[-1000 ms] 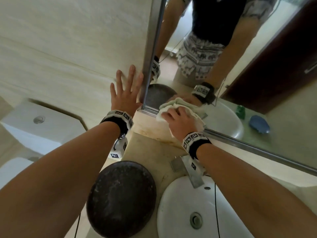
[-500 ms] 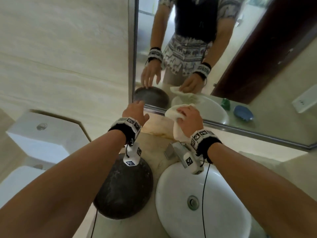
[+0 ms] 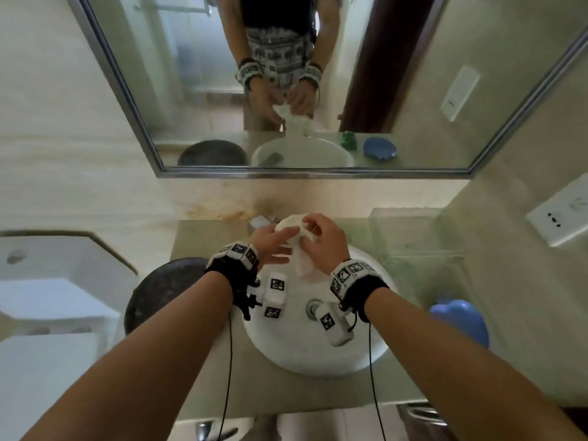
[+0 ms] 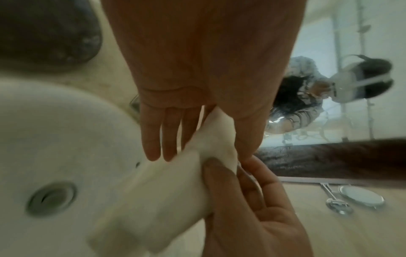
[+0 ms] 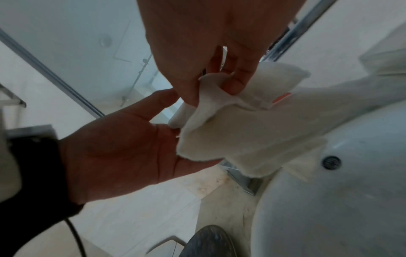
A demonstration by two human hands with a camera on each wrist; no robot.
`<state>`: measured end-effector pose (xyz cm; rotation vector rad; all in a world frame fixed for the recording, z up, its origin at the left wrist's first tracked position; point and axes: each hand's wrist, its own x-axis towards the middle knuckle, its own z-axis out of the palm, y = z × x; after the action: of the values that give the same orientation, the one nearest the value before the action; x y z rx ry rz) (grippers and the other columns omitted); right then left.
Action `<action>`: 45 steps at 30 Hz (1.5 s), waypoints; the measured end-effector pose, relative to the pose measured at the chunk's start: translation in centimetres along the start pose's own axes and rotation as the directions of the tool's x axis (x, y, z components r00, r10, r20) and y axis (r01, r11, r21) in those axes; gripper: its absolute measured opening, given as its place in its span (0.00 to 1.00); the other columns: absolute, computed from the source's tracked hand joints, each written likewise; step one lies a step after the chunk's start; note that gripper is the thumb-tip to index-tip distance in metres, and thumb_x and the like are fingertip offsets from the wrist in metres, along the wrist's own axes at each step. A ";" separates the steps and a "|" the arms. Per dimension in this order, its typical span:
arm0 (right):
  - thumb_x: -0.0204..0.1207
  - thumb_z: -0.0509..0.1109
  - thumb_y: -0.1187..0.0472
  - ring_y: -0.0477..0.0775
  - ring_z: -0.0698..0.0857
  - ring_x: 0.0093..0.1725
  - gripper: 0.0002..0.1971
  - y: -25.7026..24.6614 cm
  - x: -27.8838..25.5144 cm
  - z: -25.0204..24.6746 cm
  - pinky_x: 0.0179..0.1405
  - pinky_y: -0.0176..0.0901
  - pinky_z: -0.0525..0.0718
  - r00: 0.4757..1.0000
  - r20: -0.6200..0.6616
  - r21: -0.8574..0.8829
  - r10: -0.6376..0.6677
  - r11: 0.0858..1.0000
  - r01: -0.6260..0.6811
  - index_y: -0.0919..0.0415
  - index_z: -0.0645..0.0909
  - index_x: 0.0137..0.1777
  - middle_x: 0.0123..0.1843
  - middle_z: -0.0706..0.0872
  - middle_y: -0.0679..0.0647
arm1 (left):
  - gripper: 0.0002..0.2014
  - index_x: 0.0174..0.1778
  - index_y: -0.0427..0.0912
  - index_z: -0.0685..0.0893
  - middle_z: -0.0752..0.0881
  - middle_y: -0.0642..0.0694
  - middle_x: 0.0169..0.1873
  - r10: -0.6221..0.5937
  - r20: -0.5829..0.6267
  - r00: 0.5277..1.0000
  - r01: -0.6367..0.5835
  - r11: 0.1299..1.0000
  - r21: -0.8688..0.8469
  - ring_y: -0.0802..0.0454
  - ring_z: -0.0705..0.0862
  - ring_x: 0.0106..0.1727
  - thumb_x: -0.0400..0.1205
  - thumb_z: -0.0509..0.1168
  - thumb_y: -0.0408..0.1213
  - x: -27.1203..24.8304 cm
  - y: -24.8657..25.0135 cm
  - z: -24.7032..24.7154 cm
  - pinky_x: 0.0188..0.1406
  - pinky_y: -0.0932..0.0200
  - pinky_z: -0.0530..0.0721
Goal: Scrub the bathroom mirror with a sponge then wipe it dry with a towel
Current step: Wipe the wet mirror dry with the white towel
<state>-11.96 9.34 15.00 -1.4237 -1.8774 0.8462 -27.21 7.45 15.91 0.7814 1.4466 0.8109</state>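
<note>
The white towel [image 3: 300, 264] hangs crumpled over the back of the sink [image 3: 305, 351]. My right hand [image 3: 321, 243] pinches its top between thumb and fingers, as the right wrist view shows on the towel [image 5: 252, 132]. My left hand [image 3: 276, 240] lies beside it with straight fingers [image 4: 153, 139], touching the towel [image 4: 153, 191] from the left. The mirror [image 3: 197, 74] hangs on the wall above the counter, well clear of both hands. No sponge is plainly in view.
A dark round bowl [image 3: 159, 291] sits left of the sink and a blue soap dish [image 3: 461, 323] sits right of it. A clear glass box [image 3: 413, 237] stands at the back right. The toilet tank [image 3: 47, 281] is at far left. A small green item [image 3: 348, 140] shows in the reflection.
Both hands came down from the mirror's lower left corner to above the sink. My left hand left the wall and now touches the towel, which my right hand still holds.
</note>
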 end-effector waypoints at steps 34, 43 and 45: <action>0.73 0.74 0.50 0.65 0.79 0.63 0.21 30.8 -21.0 -10.3 0.61 0.54 0.79 0.543 -0.040 -0.332 0.839 0.502 -0.799 0.63 0.80 0.60 0.64 0.80 0.64 | 0.08 0.54 0.40 0.83 0.86 0.35 0.51 -0.290 -0.263 0.920 0.247 0.951 -0.186 0.37 0.86 0.51 0.81 0.68 0.36 -5.7 -15.1 17.0 0.46 0.46 0.86; 0.72 0.71 0.70 0.50 0.77 0.36 0.10 24.0 -19.2 -8.2 0.25 0.28 0.71 0.683 -0.077 0.156 0.726 0.686 -0.711 0.61 0.75 0.49 0.40 0.78 0.52 | 0.13 0.58 0.38 0.82 0.88 0.35 0.48 -0.385 -0.233 0.893 0.331 0.912 -0.242 0.39 0.86 0.41 0.80 0.67 0.39 -5.0 -14.6 12.0 0.32 0.52 0.83; 0.74 0.67 0.73 0.47 0.78 0.36 0.14 21.9 -17.9 -7.2 0.27 0.27 0.74 0.722 -0.039 0.270 0.691 0.703 -0.658 0.60 0.73 0.56 0.40 0.78 0.51 | 0.14 0.58 0.38 0.82 0.87 0.36 0.47 -0.392 -0.255 0.884 0.330 0.909 -0.254 0.39 0.85 0.41 0.79 0.67 0.40 -5.1 -14.1 9.9 0.33 0.52 0.82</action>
<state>10.14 -2.56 0.11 -1.9864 -1.0640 1.2253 -17.09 -4.02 6.43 0.2189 1.6835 0.7918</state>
